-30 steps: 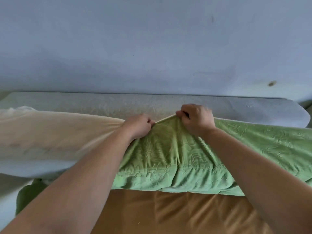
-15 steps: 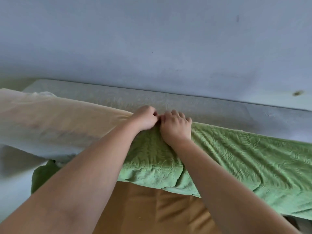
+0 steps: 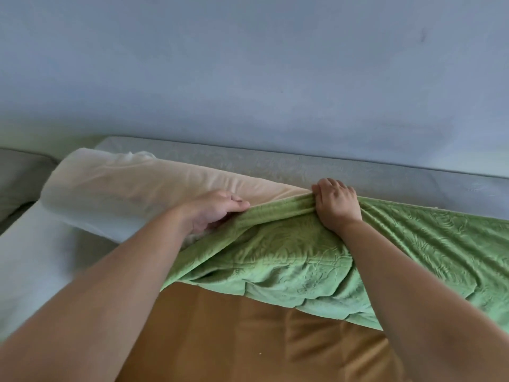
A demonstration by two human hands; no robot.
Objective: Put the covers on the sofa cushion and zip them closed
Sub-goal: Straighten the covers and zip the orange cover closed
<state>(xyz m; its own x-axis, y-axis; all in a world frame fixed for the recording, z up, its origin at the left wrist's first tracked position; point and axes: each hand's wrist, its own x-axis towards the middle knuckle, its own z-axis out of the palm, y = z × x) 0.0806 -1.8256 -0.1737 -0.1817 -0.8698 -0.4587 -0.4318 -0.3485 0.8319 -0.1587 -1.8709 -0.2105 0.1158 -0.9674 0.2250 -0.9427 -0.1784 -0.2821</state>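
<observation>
Hands: 0.5 s ago touching at the cushion's (image 3: 137,186) top edge; now well apart. Left hand (image 3: 217,213) sits lower, on the cushion's near face, gripping the open edge of the green cover (image 3: 289,257). Right hand (image 3: 336,205) is at the cushion's top rear edge, fingers curled over a bunched fold of cover. Cover edge: earlier roughly level across the cushion top; now slanting from the right hand down to the left hand, taut ridges between them. View shifted: the cushion's bare left end is now in frame.
</observation>
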